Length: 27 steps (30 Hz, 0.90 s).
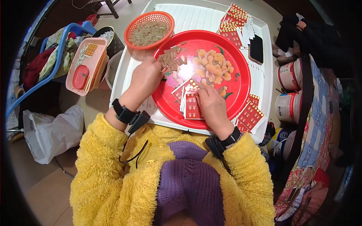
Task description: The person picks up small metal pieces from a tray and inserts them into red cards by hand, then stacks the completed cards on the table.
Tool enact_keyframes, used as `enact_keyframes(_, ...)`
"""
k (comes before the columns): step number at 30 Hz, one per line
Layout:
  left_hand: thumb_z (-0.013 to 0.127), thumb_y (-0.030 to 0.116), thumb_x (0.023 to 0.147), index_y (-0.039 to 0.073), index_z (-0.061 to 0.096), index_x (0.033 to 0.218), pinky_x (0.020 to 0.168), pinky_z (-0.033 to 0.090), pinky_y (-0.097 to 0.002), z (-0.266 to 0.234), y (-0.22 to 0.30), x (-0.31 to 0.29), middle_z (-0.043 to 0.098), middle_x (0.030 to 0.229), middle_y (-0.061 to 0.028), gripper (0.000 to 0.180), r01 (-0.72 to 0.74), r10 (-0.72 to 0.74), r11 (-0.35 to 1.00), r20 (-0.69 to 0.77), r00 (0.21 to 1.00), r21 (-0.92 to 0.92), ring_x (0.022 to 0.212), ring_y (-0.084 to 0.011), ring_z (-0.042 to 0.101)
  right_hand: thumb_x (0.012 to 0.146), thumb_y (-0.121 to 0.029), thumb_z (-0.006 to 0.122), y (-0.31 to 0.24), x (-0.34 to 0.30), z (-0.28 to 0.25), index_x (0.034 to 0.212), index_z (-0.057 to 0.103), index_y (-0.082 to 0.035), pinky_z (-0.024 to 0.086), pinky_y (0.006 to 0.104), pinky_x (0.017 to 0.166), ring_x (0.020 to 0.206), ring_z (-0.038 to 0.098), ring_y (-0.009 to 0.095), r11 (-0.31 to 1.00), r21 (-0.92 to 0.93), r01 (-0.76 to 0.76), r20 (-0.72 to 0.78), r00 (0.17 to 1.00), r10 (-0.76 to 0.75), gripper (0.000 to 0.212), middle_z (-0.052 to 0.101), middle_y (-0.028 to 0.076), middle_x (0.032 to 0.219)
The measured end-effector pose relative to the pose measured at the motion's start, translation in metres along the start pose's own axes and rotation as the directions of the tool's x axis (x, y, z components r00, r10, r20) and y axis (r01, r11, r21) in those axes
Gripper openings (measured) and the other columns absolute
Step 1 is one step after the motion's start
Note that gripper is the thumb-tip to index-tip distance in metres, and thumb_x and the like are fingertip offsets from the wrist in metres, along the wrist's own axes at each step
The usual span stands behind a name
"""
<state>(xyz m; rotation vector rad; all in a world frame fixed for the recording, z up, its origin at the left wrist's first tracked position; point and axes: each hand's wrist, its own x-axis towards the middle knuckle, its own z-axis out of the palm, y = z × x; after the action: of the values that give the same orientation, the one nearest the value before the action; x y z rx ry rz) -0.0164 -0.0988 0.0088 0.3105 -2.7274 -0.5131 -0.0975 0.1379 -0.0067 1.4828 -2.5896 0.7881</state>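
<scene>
A round red tray (243, 84) with a painted flower lies before me. At its left side my left hand (148, 75) is closed, fingertips pinched at the edge of a pile of small, narrow, translucent brownish pieces (174, 57). What those fingertips hold, if anything, is hidden. My right hand (212, 104) is closed on the upper right edge of a stack of red cards (193, 107) with pale round marks, resting on the tray's near part. Some cards in the stack are fanned out to the left, showing white edges and yellow dots along the top.
An orange-red basket (130, 28) of similar small pieces stands at the far left of the white table (184, 15). More red cards (233, 28) lie far right beside a black phone (256, 49); others (250, 116) lie near right. A pink bin (70, 77) stands left; another person's legs (292, 37) show right.
</scene>
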Motion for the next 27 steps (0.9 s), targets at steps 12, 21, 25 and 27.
enact_keyframes(12, 0.065, 0.005, 0.08, 0.0, 0.061, 0.076, 0.064, 0.052, -0.033, 0.007, 0.039, -0.017, 0.066, 0.083, -0.0131, 0.007, 0.164, -0.076, 0.941, 0.288, 0.955, -0.296, 0.066, -0.0248, 0.063, 0.085, -0.011, 0.063, 0.009, 0.008, -0.002, 0.09, 0.058, -0.003, 0.05, 0.0424, 0.069, 0.084, 0.06, 0.032, 0.999, -0.041, -0.015, 0.163, 0.986, 0.022, 0.011, 0.058, 0.013, 0.088)
enact_keyframes(21, 0.055, 0.0, 0.092, -0.003, 0.06, 0.103, 0.063, 0.051, -0.0231, 0.038, 0.067, -0.044, 0.066, 0.086, -0.0079, 0.012, 0.729, -0.071, 0.072, 0.726, 0.684, -0.68, 0.068, -0.0109, 0.062, 0.084, -0.006, 0.064, 0.007, -0.001, -0.004, 0.088, 0.056, -0.001, 0.049, 0.0378, 0.068, 0.081, 0.06, 0.029, 0.994, 0.106, 0.026, 0.048, 0.998, -0.031, 0.01, 0.057, 0.013, 0.086)
enact_keyframes(25, 0.051, 0.001, 0.097, -0.004, 0.059, 0.11, 0.065, 0.051, -0.022, 0.041, 0.059, -0.042, 0.067, 0.09, -0.0089, 0.016, 0.753, -0.083, -0.046, 0.754, 0.652, -0.657, 0.07, -0.011, 0.062, 0.088, -0.004, 0.062, 0.01, -0.003, -0.014, 0.09, 0.056, -0.001, 0.048, 0.0317, 0.069, 0.078, 0.058, 0.021, 0.822, 0.506, -0.262, 0.206, 0.962, 0.18, 0.007, 0.056, 0.009, 0.086)
enact_keyframes(27, 0.049, 0.002, 0.098, -0.004, 0.059, 0.111, 0.065, 0.051, -0.0216, 0.041, 0.056, -0.041, 0.067, 0.091, -0.0092, 0.018, 0.758, -0.075, -0.086, 0.762, 0.643, -0.647, 0.071, -0.0109, 0.062, 0.089, -0.004, 0.061, 0.012, -0.004, -0.013, 0.091, 0.057, -0.001, 0.047, 0.0304, 0.07, 0.079, 0.057, 0.019, 0.777, 0.548, -0.311, 0.251, 0.947, 0.202, 0.006, 0.056, 0.009, 0.087)
